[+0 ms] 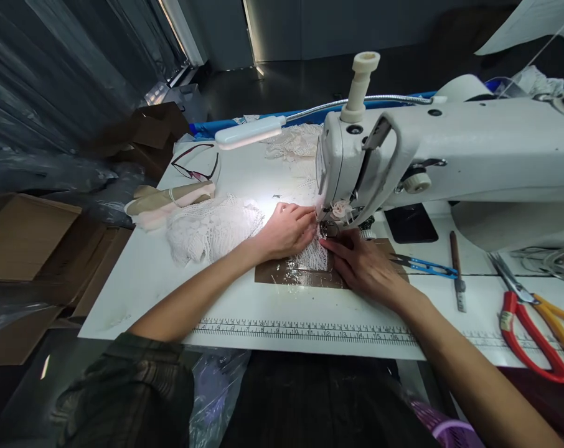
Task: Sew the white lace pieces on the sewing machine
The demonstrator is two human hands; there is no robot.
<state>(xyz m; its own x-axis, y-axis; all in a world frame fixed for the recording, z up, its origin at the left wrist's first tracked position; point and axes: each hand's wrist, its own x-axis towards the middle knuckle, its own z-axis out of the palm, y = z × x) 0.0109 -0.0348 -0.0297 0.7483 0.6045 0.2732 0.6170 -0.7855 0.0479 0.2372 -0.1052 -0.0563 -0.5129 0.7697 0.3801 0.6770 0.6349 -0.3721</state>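
Observation:
White lace fabric (314, 256) lies under the head of a white sewing machine (338, 162), around the needle area. My left hand (286, 231) is left of the needle, its fingers bent together and closed on the lace. From the right, my right hand (363, 264) reaches in close to the presser foot, its index finger and thumb pinching the lace's near edge. The needle tip is hidden among fingers and machine parts. Beneath the lace is a brown plate (272, 274) sprinkled with white lint. More bunched lace (211, 230) spreads left of my left hand.
Right of the machine bed lie blue thread snips (424, 266), a brown-handled brush (457, 274), red-and-yellow scissors (520, 305) and a black phone-like slab (411, 223). Glasses (195, 171) and a tied fabric roll (170, 202) rest at left. A lamp (249, 132) overhangs the table; ruler tape (305, 331) lines its front.

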